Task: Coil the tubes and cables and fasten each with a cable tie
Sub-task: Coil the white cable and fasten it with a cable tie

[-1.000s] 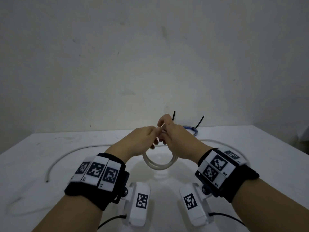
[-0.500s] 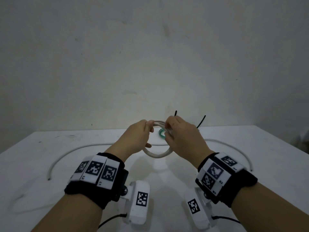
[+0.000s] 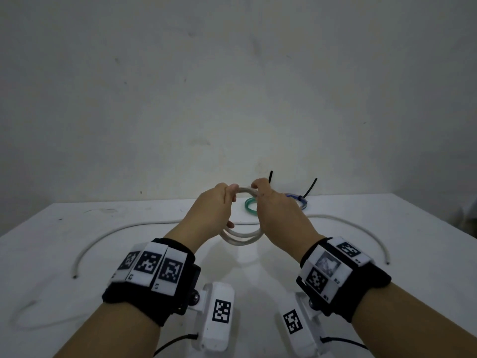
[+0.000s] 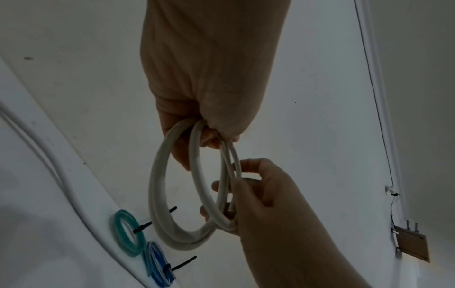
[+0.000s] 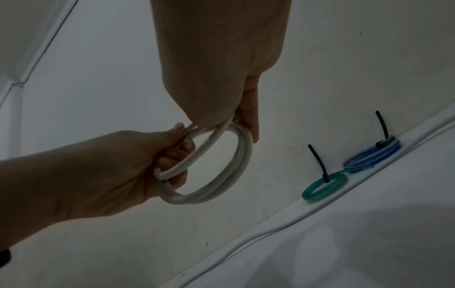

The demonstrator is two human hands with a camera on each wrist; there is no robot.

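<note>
A white cable coil [image 3: 241, 239] of several loops hangs upright above the table between my hands. My left hand [image 3: 230, 193] grips its left side, fingers curled through the loops [image 5: 172, 171]. On the right side, my right hand [image 3: 256, 189] pinches the loops with thumb and fingers [image 4: 246, 175]. The loops fan apart at the top in the left wrist view. No cable tie is on this coil. Behind it lie a green tube coil [image 3: 249, 204] and a blue tube coil [image 3: 300, 201], each bound with a black cable tie [image 5: 320, 165].
A long white cable [image 3: 124, 232] arcs across the white table [image 3: 426, 254] behind my hands, its ends at left and right. A thin clear tube [image 3: 28, 319] loops near the front left edge. A bare wall stands close behind the table.
Both hands have risen and moved slightly apart. The white coil has swung from hanging under the joined hands to being held spread between them, uncovering the green coil behind.
</note>
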